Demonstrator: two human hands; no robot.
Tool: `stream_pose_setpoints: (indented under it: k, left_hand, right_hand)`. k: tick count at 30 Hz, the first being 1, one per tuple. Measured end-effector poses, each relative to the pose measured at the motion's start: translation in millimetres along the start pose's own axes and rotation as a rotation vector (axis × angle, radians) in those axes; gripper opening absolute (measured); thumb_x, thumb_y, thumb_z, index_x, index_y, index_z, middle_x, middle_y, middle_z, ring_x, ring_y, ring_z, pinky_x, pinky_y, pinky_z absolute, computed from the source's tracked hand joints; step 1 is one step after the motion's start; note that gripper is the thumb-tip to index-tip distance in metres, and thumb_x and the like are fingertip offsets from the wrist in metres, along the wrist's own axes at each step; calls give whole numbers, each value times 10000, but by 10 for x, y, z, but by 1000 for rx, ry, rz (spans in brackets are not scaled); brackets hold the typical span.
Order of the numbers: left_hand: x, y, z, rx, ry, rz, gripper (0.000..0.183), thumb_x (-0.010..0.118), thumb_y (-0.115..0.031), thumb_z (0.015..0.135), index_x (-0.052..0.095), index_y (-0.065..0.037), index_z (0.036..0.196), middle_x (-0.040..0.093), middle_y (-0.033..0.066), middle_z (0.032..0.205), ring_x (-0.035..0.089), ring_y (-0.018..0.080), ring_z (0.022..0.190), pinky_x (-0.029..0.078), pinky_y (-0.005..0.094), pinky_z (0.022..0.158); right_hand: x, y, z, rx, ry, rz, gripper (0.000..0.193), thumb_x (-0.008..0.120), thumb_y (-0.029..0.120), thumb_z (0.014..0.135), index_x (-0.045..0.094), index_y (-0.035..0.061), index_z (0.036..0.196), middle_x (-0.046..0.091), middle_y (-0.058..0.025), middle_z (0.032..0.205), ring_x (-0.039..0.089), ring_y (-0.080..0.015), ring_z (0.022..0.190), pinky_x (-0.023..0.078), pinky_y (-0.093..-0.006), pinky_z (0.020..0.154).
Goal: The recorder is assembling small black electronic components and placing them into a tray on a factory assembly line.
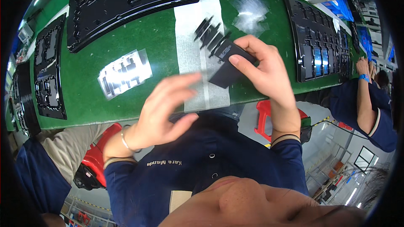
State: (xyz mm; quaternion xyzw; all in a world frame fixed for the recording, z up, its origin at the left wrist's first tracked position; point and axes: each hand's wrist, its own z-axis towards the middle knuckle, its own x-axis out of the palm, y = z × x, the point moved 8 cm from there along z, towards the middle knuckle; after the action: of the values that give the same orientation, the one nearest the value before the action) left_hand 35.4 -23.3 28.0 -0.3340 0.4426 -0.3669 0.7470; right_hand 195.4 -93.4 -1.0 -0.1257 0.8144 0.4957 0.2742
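Note:
My right hand (267, 68) grips a flat black rectangular piece (229, 70), its thumb on top and its fingers along the far edge. Several dark strips (207, 33) stick out past the far end of this piece; I cannot tell how they are joined to it. To its left, my left hand (162, 111) hovers with fingers spread, slightly smeared by motion and holding nothing. Clear sheets bearing black strips (125, 74) lie on the green tabletop (162, 50) beyond my left hand. A heap of clear film pieces (250, 12) lies beyond my right hand.
A white band (188, 38) runs across the tabletop. Black plastic trays stand stacked (126, 19) at the far left, with another tray (50, 69) at the left edge and one (311, 38) at right. Co-workers sit on both sides; a red stool (264, 120) stands below the table.

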Motion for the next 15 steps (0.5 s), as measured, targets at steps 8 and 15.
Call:
stream_pose_setpoints:
  k: [8,15]
  left_hand:
    - [250,365,-287,-304,-575,-967,660,535,49,777,183,-35,1328,486,196,1186,452,239,1131,348,353,964]
    - [249,335,-465,-263,-580,-985,534,540,40,795,302,16,1272,562,185,1083,509,225,1073,369,324,939]
  right_hand:
    - [576,318,-211,-457,-295,705,254,623,90,778,385,33,848,457,-21,712,470,-66,641,405,-222,525]
    - [377,300,-194,-456,-259,817,94,555,76,835,484,40,785,452,45,690,387,-24,640,318,-180,560]
